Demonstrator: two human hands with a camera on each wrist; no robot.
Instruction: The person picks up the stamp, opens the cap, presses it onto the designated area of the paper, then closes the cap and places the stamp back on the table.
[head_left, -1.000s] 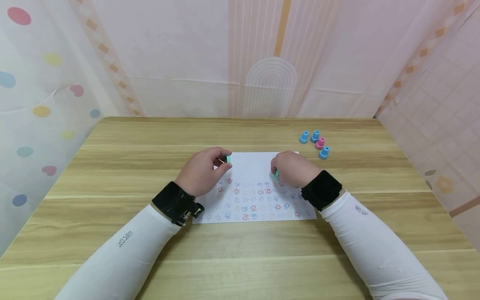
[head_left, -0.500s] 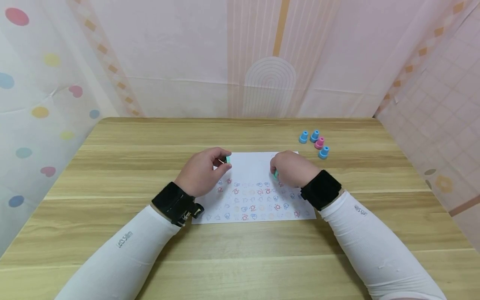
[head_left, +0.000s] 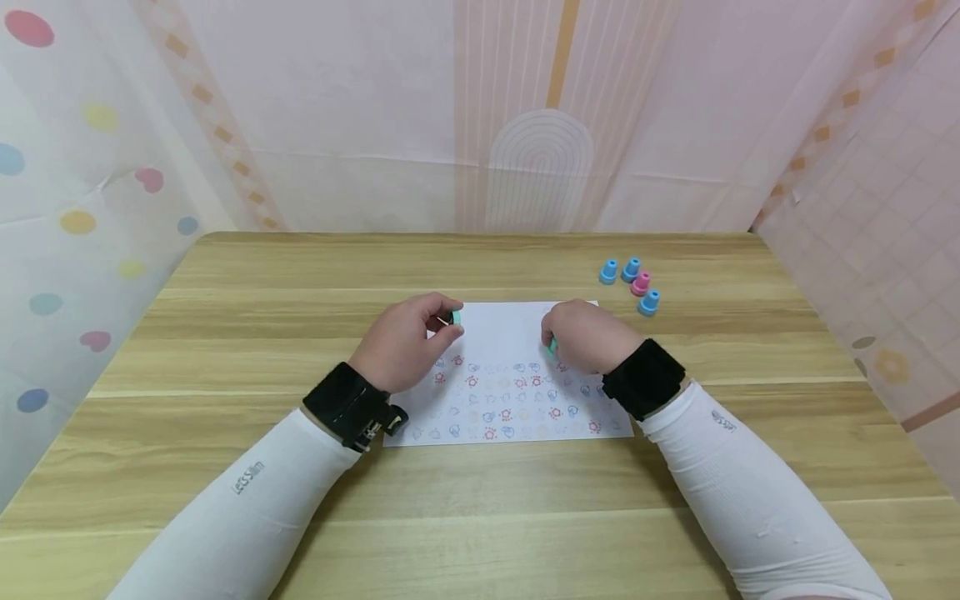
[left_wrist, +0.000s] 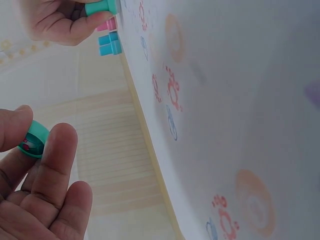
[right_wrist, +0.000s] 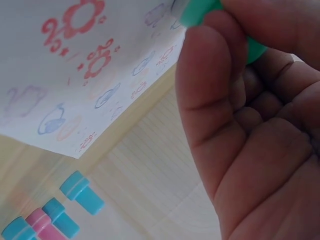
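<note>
On the wooden table (head_left: 225, 350) the sheet of paper (head_left: 498, 321) lies flat between both hands, and the lower rows are already thick with small red, blue and pale orange prints — flowers and rounded shapes; the upper strip of the sheet looks bare, so by my reading the stamping is well along but not finished. The left hand (head_left: 405, 342) pinches a teal cap (left_wrist: 33, 140) between thumb and forefinger, held off the paper's left edge; a trace of red shows inside its rim. The right hand (head_left: 588, 333) grips the teal stamp (left_wrist: 102, 6) with curled fingers, its lower end at or just over the paper near the top printed row; whether it is touching I cannot tell from these views. Off to the right, well apart from the sheet, four more stamps stand in a tight cluster — three blue stamps (head_left: 630, 270) and one pink stamp (head_left: 641, 284) — capped and untouched as they stand; judging by the bare strip, there is room for at least another row or two.
</note>
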